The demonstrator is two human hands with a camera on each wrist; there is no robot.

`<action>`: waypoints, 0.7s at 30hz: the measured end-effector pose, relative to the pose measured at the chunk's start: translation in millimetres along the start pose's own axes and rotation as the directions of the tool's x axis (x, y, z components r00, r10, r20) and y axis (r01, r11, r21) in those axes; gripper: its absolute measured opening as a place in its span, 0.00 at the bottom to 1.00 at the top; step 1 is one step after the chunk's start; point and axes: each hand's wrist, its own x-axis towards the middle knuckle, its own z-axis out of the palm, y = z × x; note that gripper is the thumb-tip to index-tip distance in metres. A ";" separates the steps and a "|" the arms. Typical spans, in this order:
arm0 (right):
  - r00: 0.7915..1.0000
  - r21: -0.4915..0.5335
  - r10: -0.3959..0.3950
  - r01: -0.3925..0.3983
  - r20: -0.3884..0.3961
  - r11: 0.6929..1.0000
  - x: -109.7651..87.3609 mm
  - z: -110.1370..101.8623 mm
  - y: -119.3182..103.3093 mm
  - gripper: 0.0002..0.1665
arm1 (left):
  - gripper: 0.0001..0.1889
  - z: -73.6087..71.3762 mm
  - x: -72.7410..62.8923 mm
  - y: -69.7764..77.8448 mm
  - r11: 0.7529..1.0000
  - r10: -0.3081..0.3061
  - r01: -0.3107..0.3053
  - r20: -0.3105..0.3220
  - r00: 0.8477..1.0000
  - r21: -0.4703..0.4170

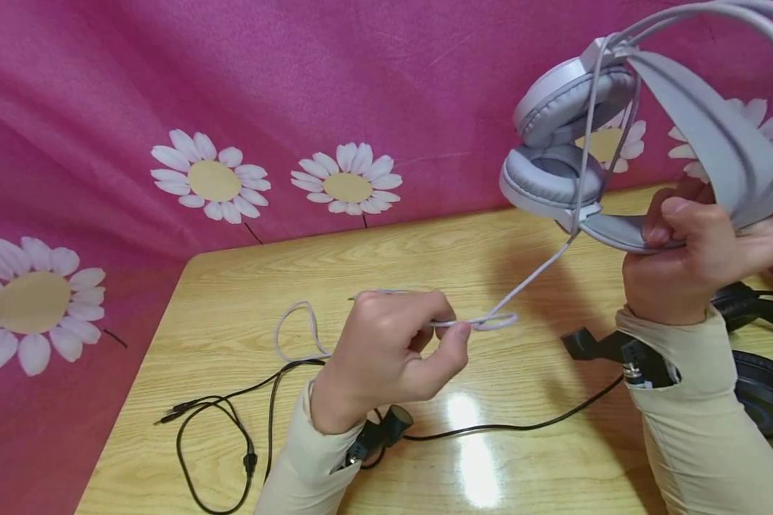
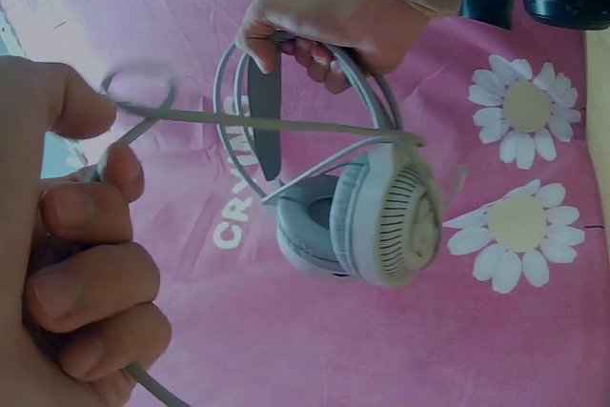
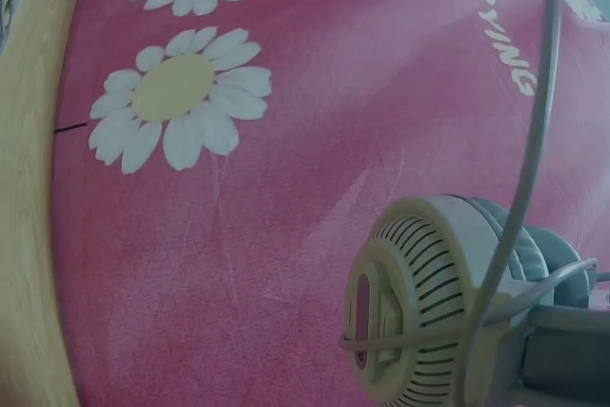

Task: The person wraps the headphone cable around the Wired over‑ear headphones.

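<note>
My right hand (image 1: 689, 243) grips the headband of white over-ear headphones (image 1: 554, 175), held up above the right side of the table. Their grey-padded ear cups hang to the left of that hand. A white cable (image 1: 535, 275) wraps over the headphones and runs down to my left hand (image 1: 393, 350), which pinches it between thumb and forefinger. Just beyond the fingertips the cable makes a small loop. In the left wrist view the other fingers (image 2: 95, 288) curl in toward the palm, and the cable comes out below them. The right wrist view shows a slotted ear cup (image 3: 419, 293) with cable across it.
Black headphones (image 1: 766, 393) lie at the table's right edge, partly behind my right forearm. A black cable (image 1: 215, 400) with plugs spreads over the left of the wooden table (image 1: 232, 286). More white cable (image 1: 283, 322) lies there. A pink daisy-print cloth (image 1: 361, 86) hangs behind.
</note>
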 end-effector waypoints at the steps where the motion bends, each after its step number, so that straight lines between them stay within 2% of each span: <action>1: 1.000 -0.005 -0.010 0.010 -0.017 1.000 -2.5 3.7 -0.1 0.37 | 0.11 -0.7 -0.2 -0.4 1.000 0.004 -0.004 -0.017 1.000 -0.013; 3: 0.999 0.002 -0.009 0.009 -0.041 1.000 -7.1 9.9 -1.0 0.40 | 0.10 -2.2 -0.4 -1.3 0.999 0.008 -0.010 -0.056 0.998 -0.035; 6: 1.000 -0.066 -0.009 0.008 -0.026 0.998 -12.7 12.5 -1.1 0.42 | 0.10 -4.1 -0.5 -3.2 0.999 0.011 -0.017 -0.131 0.991 -0.045; 10: 1.000 -0.118 -0.023 0.023 -0.002 0.993 -14.8 12.6 0.5 0.41 | 0.13 -8.2 -0.3 -7.3 0.999 -0.010 0.001 -0.248 0.969 -0.038; 12: 0.999 -0.121 -0.025 0.029 0.031 0.992 -13.2 12.4 1.7 0.37 | 0.15 -11.1 -0.4 -9.8 0.999 -0.035 0.024 -0.295 0.955 -0.041; 14: 0.998 -0.114 -0.029 0.036 0.059 0.993 -11.8 12.5 2.8 0.34 | 0.17 -14.6 -0.5 -11.6 0.998 -0.063 0.051 -0.343 0.937 -0.044; 17: 0.994 -0.127 -0.045 0.058 0.105 0.990 -9.8 12.3 4.4 0.29 | 0.18 -20.4 -1.5 -13.1 0.993 -0.117 0.101 -0.416 0.902 -0.062; 21: 0.994 -0.180 -0.053 0.070 0.095 0.981 -9.4 9.9 6.0 0.29 | 0.21 -26.3 -2.8 -14.8 0.983 -0.180 0.147 -0.495 0.850 -0.107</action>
